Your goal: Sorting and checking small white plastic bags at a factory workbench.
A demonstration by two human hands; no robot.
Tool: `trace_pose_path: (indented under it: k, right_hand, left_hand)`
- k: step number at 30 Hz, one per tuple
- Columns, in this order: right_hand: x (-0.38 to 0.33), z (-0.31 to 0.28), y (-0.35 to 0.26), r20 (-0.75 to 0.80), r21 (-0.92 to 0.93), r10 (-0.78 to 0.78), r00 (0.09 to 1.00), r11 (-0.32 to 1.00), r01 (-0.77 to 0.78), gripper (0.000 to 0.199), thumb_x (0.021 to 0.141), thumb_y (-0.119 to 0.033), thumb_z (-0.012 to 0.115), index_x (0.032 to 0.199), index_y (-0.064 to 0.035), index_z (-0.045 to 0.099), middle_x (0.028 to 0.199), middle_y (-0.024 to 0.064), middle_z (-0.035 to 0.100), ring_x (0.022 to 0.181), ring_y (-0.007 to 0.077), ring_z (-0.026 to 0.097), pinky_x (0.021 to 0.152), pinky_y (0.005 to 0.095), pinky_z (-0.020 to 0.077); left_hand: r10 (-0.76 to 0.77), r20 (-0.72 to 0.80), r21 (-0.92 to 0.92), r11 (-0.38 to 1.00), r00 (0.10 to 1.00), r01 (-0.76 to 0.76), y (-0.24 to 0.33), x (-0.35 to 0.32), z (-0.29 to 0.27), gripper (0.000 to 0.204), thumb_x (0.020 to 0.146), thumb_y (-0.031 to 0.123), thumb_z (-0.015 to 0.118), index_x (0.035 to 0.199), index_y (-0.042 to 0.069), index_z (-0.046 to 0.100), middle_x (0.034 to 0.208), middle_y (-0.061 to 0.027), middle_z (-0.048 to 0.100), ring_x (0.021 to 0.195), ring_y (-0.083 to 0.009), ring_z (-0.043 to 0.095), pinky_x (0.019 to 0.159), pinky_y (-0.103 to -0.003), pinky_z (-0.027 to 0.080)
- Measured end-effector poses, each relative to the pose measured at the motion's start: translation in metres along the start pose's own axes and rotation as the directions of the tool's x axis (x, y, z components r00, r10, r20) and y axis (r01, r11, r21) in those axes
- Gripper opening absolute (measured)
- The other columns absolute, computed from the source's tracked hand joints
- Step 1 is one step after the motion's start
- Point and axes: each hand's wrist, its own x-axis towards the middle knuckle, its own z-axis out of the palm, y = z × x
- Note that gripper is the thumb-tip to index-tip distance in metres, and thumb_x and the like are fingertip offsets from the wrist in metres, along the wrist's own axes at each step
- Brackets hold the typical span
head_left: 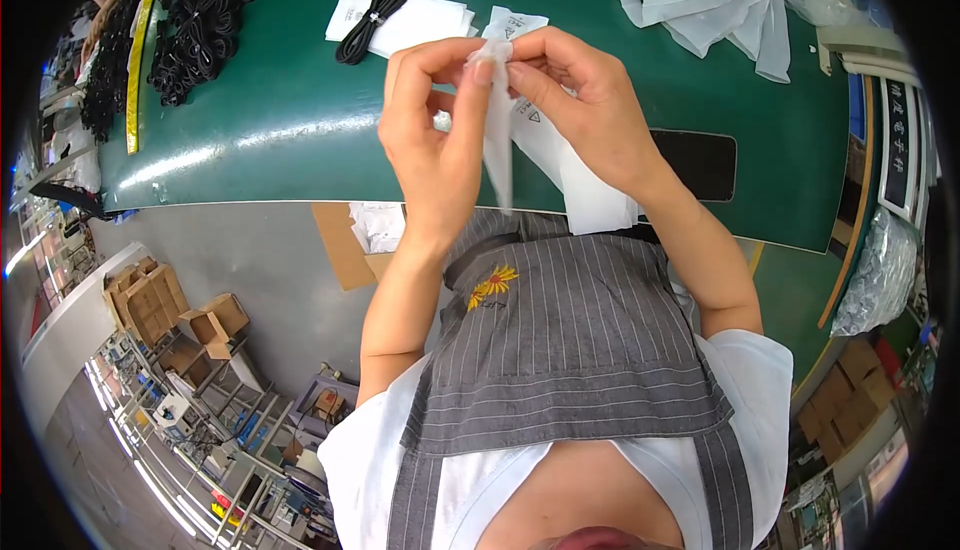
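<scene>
Between my two hands, over the near part of the green table [300,165], hangs a thin translucent white plastic bag [498,145]. My left hand [435,125] pinches its upper end between thumb and fingers. My right hand [585,100] grips the same end from the other side, fingers bent. Whether anything is inside the bag, I cannot tell. Behind and under my right hand lie more white printed bags [590,190], spilling over the table's front edge. Just beyond my left hand a coiled black cable [373,22] rests on a stack of flat white bags [432,28].
A heap of black coiled cables [205,25] lies at the far left beside a yellow strip [143,65]. Translucent bags [710,0] are piled at the far right. A dark phone [693,165] lies by my right wrist. An open carton [340,245] stands below the table edge.
</scene>
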Motion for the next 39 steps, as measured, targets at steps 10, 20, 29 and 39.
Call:
trace_pose_path:
  k: [10, 20, 29, 39]
  right_hand:
    - [-0.02, 0.011, -0.007, -0.15, -0.051, 0.018, 0.989, 0.998, -0.026, 0.01, 0.087, -0.006, 0.058, 0.095, -0.0004, 0.058, 0.081, 0.0068, 0.064, 0.071, 0.0137, 0.063, 0.063, 0.0251, 0.0501]
    - [-0.029, 0.0, -0.007, -0.156, -0.214, -0.047, 0.987, 0.977, 0.013, 0.007, 0.083, -0.002, 0.058, 0.09, -0.0021, 0.057, 0.079, 0.005, 0.061, 0.066, 0.0108, 0.059, 0.058, 0.0235, 0.0467]
    - [-0.033, 0.001, -0.011, -0.181, 0.04, 0.031, 0.983, 0.999, -0.024, 0.018, 0.088, -0.016, 0.059, 0.1, -0.0027, 0.056, 0.089, 0.0055, 0.062, 0.079, 0.0125, 0.059, 0.072, 0.0257, 0.0463]
    - [-0.032, 0.009, -0.008, -0.172, 0.099, 0.078, 0.982, 0.993, -0.062, 0.012, 0.092, -0.012, 0.052, 0.09, -0.0002, 0.053, 0.072, 0.0002, 0.052, 0.066, 0.0051, 0.049, 0.058, 0.0217, 0.0404]
  left_hand:
    - [-0.215, 0.021, -0.222, 0.951, 0.976, 0.214, -0.001, -0.023, 0.006, 0.016, 0.084, -0.002, 0.059, 0.099, 0.0, 0.057, 0.094, -0.007, 0.059, 0.076, -0.0099, 0.058, 0.057, -0.021, 0.046]
    - [-0.265, -0.01, -0.156, 0.953, 0.964, 0.261, -0.007, -0.02, -0.007, 0.006, 0.088, 0.004, 0.056, 0.094, 0.001, 0.056, 0.081, -0.0031, 0.059, 0.071, -0.0071, 0.054, 0.063, -0.021, 0.044]
    - [-0.358, 0.073, -0.483, 0.804, 0.931, 0.347, -0.01, -0.019, -0.006, 0.006, 0.093, 0.007, 0.048, 0.096, 0.002, 0.05, 0.086, -0.0015, 0.057, 0.075, -0.0044, 0.051, 0.066, -0.02, 0.041]
    - [-0.236, -0.062, -0.197, 0.955, 0.97, 0.22, -0.009, -0.029, 0.009, 0.011, 0.095, 0.01, 0.049, 0.102, 0.002, 0.047, 0.073, -0.0012, 0.056, 0.066, -0.003, 0.047, 0.057, -0.019, 0.038]
